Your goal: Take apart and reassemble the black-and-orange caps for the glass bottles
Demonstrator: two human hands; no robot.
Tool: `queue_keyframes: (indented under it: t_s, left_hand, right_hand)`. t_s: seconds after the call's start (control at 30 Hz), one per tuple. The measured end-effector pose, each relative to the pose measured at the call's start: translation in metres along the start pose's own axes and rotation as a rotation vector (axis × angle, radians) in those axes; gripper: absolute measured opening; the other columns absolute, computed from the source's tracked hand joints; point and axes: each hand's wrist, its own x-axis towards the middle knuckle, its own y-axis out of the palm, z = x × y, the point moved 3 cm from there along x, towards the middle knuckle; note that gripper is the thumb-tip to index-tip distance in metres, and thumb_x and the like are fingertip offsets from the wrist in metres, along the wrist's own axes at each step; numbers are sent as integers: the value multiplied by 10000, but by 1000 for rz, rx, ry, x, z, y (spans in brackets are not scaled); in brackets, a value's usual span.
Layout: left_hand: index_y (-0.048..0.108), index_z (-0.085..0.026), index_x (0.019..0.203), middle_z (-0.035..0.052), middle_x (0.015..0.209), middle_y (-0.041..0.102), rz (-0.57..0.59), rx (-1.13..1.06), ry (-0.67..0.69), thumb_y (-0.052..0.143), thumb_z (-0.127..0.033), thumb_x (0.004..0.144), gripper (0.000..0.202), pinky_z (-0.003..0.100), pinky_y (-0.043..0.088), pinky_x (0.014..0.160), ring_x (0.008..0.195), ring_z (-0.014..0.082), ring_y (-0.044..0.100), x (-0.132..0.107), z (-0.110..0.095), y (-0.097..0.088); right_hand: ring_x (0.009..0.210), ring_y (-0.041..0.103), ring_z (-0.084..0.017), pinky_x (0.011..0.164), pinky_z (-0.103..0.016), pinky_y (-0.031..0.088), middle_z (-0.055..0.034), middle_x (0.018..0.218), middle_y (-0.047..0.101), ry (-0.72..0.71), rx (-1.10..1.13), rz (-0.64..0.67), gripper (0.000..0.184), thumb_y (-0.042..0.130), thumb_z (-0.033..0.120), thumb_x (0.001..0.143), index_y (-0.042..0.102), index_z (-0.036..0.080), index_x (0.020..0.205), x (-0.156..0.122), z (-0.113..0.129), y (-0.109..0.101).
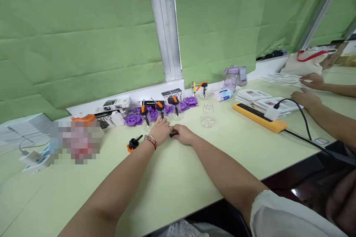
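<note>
My right hand [183, 133] is closed on a small black part [174, 133], mostly hidden by the fingers. Against its left side, my left hand [160, 132] has bent fingers meeting the same part, its index finger pointing away. Just left of my left wrist lies an orange-and-black lid piece with a stem [134, 143]. Behind the hands stand several clear jars topped with orange and black fittings, one a jar with a fitting [175, 109]. A clear jar without a fitting [208, 118] stands to the right of my hands.
Purple fan-like plastic parts [133, 120] and printed boxes [111, 119] line the wall. At the right are a yellow power strip [257, 117], stacked printed sheets [251, 96], a tissue pack [221, 95] and a purple-lidded bottle [231, 78]. A co-worker's hands [307, 98] rest near papers.
</note>
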Motion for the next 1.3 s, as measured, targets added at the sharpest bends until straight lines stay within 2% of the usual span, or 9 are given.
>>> queue_keyframes:
  t_s: [0.2, 0.37, 0.53, 0.63, 0.8, 0.93, 1.13, 1.3]
  left_hand:
    - [674, -180, 867, 89, 834, 632, -15, 33, -12, 471, -60, 813, 242, 513, 233, 1026, 983, 255, 516, -4, 1, 0]
    - [667, -164, 875, 101, 870, 637, 9, 20, -65, 547, -58, 752, 202, 521, 207, 1024, 990, 266, 516, -8, 7, 0]
    - [673, -154, 844, 121, 853, 659, 61, -60, -236, 589, -56, 688, 203, 495, 225, 977, 931, 277, 548, -8, 19, 9]
    - [680, -152, 805, 130, 833, 673, 132, -138, -317, 566, -52, 674, 200, 485, 240, 944, 913, 287, 569, -4, 19, 14]
    - [688, -160, 781, 128, 817, 689, 179, -200, -333, 496, -52, 708, 232, 457, 265, 912, 886, 276, 601, 11, 13, 20]
    - [689, -169, 768, 110, 779, 697, 222, -252, -316, 519, -88, 714, 196, 420, 299, 881, 825, 260, 621, 24, 9, 26]
    - [693, -179, 791, 97, 788, 704, 249, -304, -294, 504, -72, 706, 233, 402, 314, 874, 816, 247, 629, 35, 3, 28]
    - [707, -197, 821, 90, 818, 712, 258, -345, -277, 484, -104, 731, 258, 396, 323, 885, 816, 237, 631, 35, 2, 27]
  right_hand:
    - [802, 562, -156, 764, -277, 441, -37, 885, 605, -6, -41, -4, 207, 667, 89, 678, 633, 138, 877, 0, 0, 0]
    - [828, 567, -159, 799, -292, 444, -45, 938, 623, -14, -16, -10, 309, 681, 92, 665, 657, 159, 966, 0, 0, 0]
    - [837, 572, -164, 832, -313, 452, -59, 949, 632, 46, 89, -31, 440, 717, 111, 614, 658, 133, 1050, 0, -3, -1]
    - [838, 572, -159, 830, -311, 463, -59, 927, 640, 90, 253, -42, 519, 730, 94, 561, 649, 112, 1074, -2, -7, -6]
    - [833, 574, -125, 854, -292, 461, -64, 941, 653, 202, 661, -162, 426, 611, 52, 606, 648, 122, 1024, -4, -19, -20]
    - [797, 584, -126, 820, -289, 461, -59, 895, 657, 333, 830, -271, 336, 574, 70, 610, 654, 129, 931, -5, -29, -29]
    - [776, 584, -130, 754, -265, 465, -57, 857, 661, 372, 839, -274, 308, 560, 63, 605, 658, 134, 888, -3, -32, -29]
    - [827, 597, -140, 836, -292, 460, -67, 902, 672, 319, 703, -240, 272, 595, 110, 669, 670, 126, 930, -1, -32, -25]
